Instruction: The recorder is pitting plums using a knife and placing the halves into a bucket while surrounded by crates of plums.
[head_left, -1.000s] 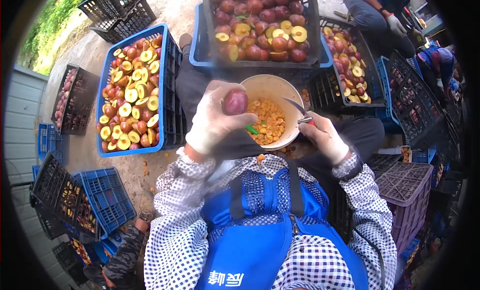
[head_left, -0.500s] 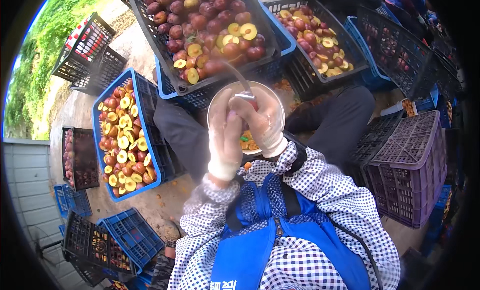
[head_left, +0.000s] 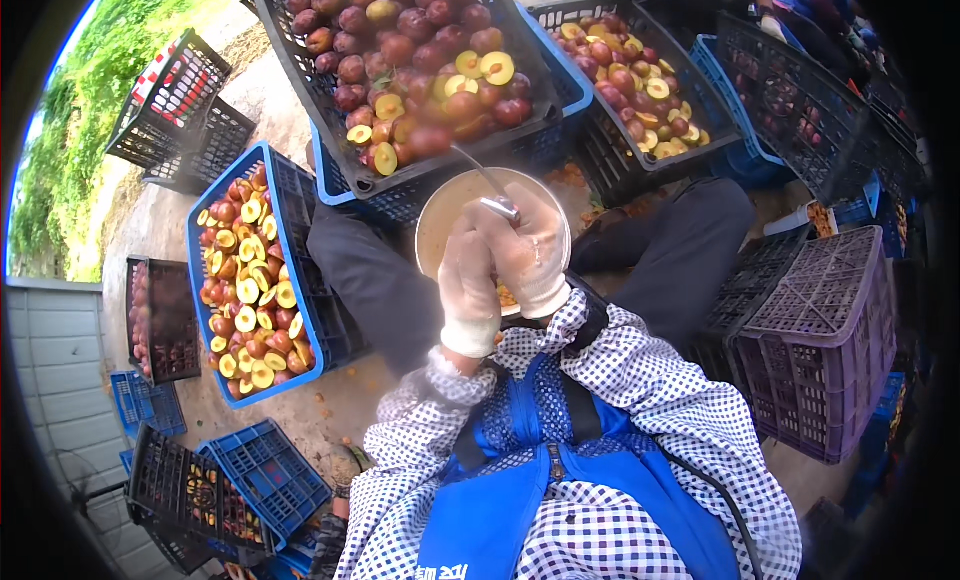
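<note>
Closely clasped, your two pale-gloved hands meet over a round, cream-coloured bucket (head_left: 432,232). Your right hand (head_left: 528,242) has its grip closed round a curved knife (head_left: 499,206); the metal collar shows above your fingers, and the thin blade arcs up and to the left, its tip pointing at the large crate beyond. Your left hand (head_left: 470,280) is curled against the right one, fingers bent inward. Whether its grip is closed on anything you cannot tell from here, because the fingers and the other hand cover the inside. Your hands also block most of the bucket's mouth, leaving a little orange pulp (head_left: 508,298) visible beneath them.

The bucket stands between your dark-trousered legs (head_left: 672,238), which hem it in on both sides. Just beyond it, a black crate (head_left: 340,140) full of red plums (head_left: 415,55), mostly whole with some cut halves showing yellow flesh, fills the way ahead; it sits over a blue crate (head_left: 578,98). To your left, a blue-rimmed crate (head_left: 280,388) is heaped with halves. Ahead and to the right, another black crate (head_left: 700,152) holds mixed whole and cut fruit. A purple crate (head_left: 815,355) stands upside down beyond your right elbow. More crates crowd the floor at lower left, and co-workers are partly visible at upper right.
</note>
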`<state>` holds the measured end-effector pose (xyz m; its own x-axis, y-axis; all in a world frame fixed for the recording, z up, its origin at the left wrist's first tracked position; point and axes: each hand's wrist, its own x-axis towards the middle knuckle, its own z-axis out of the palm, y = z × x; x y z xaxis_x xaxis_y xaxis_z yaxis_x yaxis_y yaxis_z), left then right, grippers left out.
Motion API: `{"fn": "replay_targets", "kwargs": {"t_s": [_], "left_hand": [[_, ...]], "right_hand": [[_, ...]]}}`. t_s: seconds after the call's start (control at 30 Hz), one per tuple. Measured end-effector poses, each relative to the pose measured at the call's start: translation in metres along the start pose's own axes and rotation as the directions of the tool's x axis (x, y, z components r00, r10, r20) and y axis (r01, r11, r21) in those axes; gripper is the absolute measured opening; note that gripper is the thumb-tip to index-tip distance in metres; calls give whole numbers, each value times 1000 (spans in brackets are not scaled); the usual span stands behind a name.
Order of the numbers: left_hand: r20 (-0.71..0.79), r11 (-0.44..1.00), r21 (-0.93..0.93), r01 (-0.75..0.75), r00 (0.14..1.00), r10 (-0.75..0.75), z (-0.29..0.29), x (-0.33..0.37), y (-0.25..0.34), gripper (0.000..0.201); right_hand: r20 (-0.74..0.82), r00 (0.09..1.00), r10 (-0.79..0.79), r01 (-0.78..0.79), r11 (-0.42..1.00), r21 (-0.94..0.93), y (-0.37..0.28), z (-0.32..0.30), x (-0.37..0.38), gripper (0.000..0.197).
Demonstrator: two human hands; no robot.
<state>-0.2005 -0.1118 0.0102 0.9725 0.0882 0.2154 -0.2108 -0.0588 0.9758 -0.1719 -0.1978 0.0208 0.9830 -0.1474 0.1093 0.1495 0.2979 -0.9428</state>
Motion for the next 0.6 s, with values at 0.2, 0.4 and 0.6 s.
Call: {"fn": "replay_targets", "kwargs": {"t_s": [0.2, 0.4, 0.6], "left_hand": [[86, 969, -168, 182, 982, -170, 3, 11, 5, 48], [69, 994, 105, 1, 998, -8, -1, 9, -13, 57], [13, 984, 35, -173, 985, 172, 27, 1, -27, 61]], "right_hand": [[67, 987, 149, -152, 987, 54, -16, -7, 9, 15], [44, 968, 246, -243, 968, -57, -11, -17, 13, 16], [-164, 979, 117, -163, 939, -303, 29, -26, 14, 32]]}}
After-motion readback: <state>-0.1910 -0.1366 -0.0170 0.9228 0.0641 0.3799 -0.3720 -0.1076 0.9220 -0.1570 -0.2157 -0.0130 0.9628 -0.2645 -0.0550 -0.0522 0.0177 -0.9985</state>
